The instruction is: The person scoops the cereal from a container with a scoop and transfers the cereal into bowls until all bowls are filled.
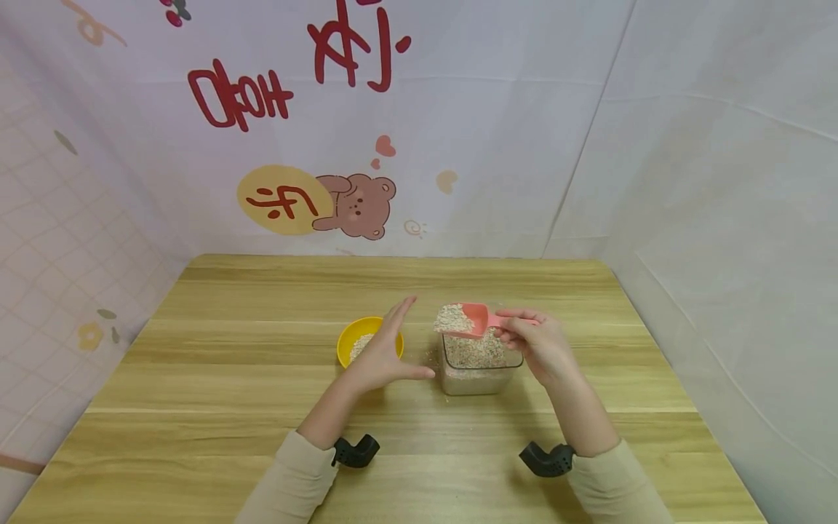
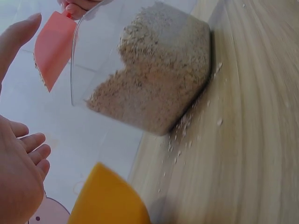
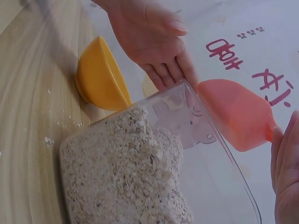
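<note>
A pink scoop [image 1: 478, 319] heaped with oat flakes [image 1: 453, 319] is held level over a clear square container [image 1: 481, 382]. My right hand [image 1: 538, 340] grips its handle, thumb and fingers around it. Oats [image 3: 126, 172] fill much of the container, their surface uneven. To the left stands a yellow bowl [image 1: 342, 342] with some oats in it, partly hidden behind my left hand [image 1: 381, 360]. That hand hovers between bowl and container, fingers extended and thumb spread apart, holding nothing. In the left wrist view the scoop [image 2: 52, 49] hangs beyond the container's rim.
Loose oat flakes [image 2: 184, 121] lie scattered on the wooden table [image 1: 229, 378] between bowl and container. A white printed cloth [image 1: 497, 109] hangs behind the table, with more cloth at both sides. Dark wrist mounts [image 1: 548, 460] sit on both forearms.
</note>
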Demonstrator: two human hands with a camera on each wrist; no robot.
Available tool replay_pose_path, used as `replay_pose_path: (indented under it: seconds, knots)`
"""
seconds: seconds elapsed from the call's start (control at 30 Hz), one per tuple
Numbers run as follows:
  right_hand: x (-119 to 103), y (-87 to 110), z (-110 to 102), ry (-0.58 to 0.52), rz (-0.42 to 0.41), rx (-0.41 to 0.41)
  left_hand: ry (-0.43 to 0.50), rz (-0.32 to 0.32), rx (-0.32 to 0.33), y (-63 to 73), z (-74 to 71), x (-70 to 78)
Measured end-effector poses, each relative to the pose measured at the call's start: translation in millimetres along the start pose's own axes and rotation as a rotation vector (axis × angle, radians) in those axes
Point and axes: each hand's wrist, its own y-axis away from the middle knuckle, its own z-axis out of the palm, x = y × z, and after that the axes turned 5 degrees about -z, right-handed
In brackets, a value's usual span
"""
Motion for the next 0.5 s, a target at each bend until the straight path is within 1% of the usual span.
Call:
replay_pose_path:
  seconds: [0.17, 0.4, 0.5]
  knots:
    - [1.7, -1.4, 8.3, 0.000, 0.003, -0.012, -0.038, -0.012, 0.016, 5.6, -7.4, -3.7]
    - [5.5, -3.5, 18.1, 0.030, 0.002, -0.040, -0.025, -0.034, 0.024, 11.2, -15.4, -12.1]
    - [5.7, -5.2, 22.6, 0.043, 0.006, -0.047, -0.022, -0.045, 0.027, 13.4, -19.7, -13.4]
